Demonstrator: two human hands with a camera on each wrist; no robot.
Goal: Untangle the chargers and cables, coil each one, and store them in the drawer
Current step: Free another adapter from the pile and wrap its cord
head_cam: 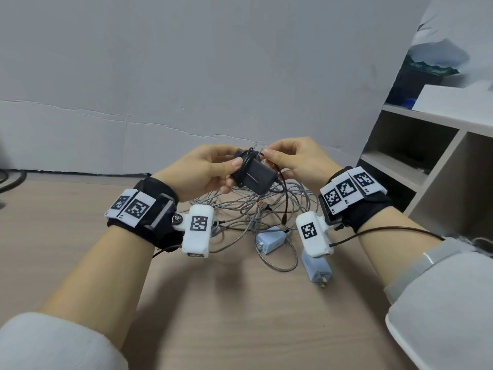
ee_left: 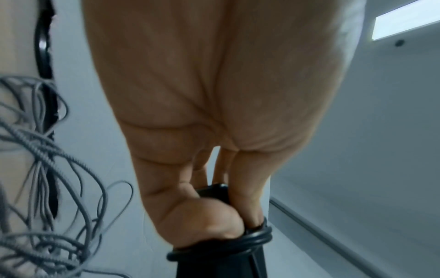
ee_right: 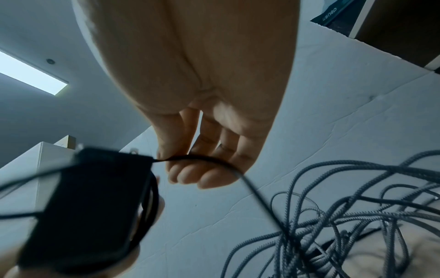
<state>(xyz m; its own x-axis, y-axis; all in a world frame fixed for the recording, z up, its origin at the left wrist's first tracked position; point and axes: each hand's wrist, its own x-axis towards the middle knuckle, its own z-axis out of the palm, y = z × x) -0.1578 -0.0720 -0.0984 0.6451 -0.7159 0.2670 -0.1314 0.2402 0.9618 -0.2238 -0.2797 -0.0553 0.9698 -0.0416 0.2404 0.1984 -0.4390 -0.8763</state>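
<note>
My left hand (head_cam: 204, 169) grips the black charger (head_cam: 254, 173) at centre while my right hand (head_cam: 290, 158) pinches its thin cord (ee_right: 252, 186) at three o'clock, above the grey cable tangle (head_cam: 256, 209) at six, which I judge could snag it.

Obstacles: cable tangle (head_cam: 256, 209) mid-table, under both raised hands; two pale chargers (head_cam: 270, 239) (head_cam: 317, 268) at its near edge; shelf unit (head_cam: 426, 166) on right; wall (head_cam: 186, 76) behind. Free room: bare table (head_cam: 66, 222) left and near side.
</note>
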